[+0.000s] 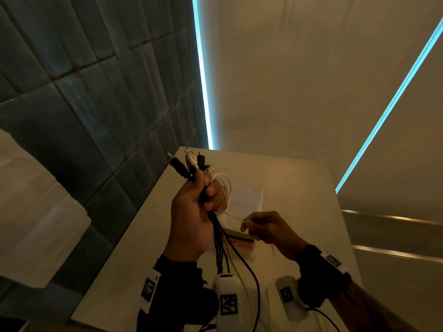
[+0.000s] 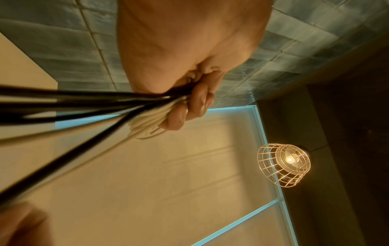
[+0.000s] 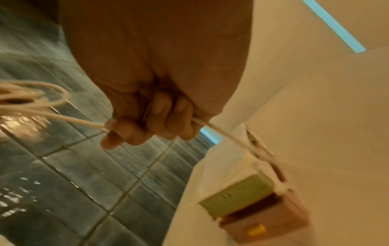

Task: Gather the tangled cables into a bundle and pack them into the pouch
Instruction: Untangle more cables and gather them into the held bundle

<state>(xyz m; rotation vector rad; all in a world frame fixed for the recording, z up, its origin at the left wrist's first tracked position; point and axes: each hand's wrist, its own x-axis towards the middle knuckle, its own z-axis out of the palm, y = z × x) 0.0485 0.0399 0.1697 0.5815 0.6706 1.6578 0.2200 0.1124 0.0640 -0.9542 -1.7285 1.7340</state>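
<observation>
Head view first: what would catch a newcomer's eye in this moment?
The left hand, raised above the pale table, grips a bundle of black and white cables with the plugs sticking out on top. Beside it the right hand pinches one white cable running from the bundle. Bright cyan light strips cut across the background next to a dark tiled wall.

Black cables (image 1: pixel 217 238) and cream-white cables (image 1: pixel 224 188) bunched in the left hand (image 1: pixel 191 212); one cream-white cable (image 3: pixel 63 117) in the right hand (image 1: pixel 268 228). Below the right hand, green box (image 3: pixel 235 198) and pinkish box with yellow mark (image 3: pixel 265 223) on pale cream worktop (image 1: pixel 299 188). Left of the left hand, dark blue-grey tiled wall (image 1: pixel 84 92). Black wristbands (image 1: pixel 167 283) with black-and-white square markers.
</observation>
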